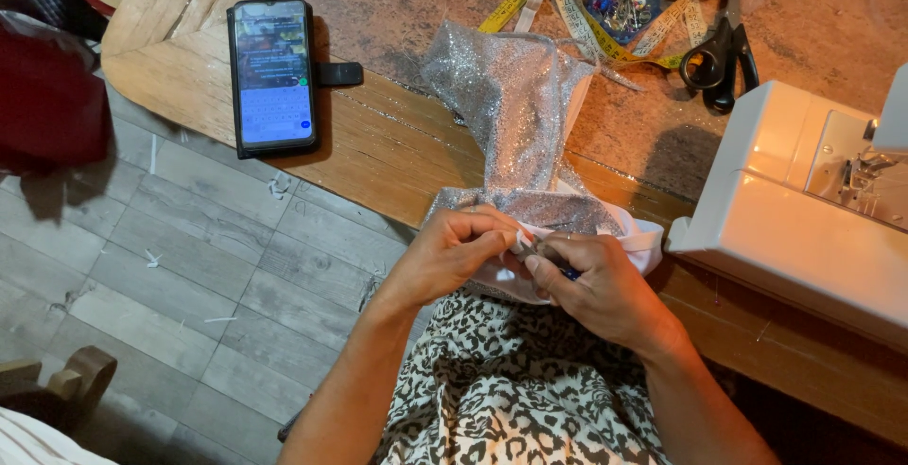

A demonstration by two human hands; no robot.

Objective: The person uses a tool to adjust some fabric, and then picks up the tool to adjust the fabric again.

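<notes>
Head view: the left hand (452,255) and right hand (588,280) both pinch the near edge of a silver glitter fabric (515,120), fingers curled and fingertips meeting over the lap, wrists bent inward. The fabric drapes from the wooden table (378,143) edge down to the hands, between a phone (272,75) and a white sewing machine (804,210); scissors (724,49) and a yellow tape measure (605,39) lie farther back.
</notes>
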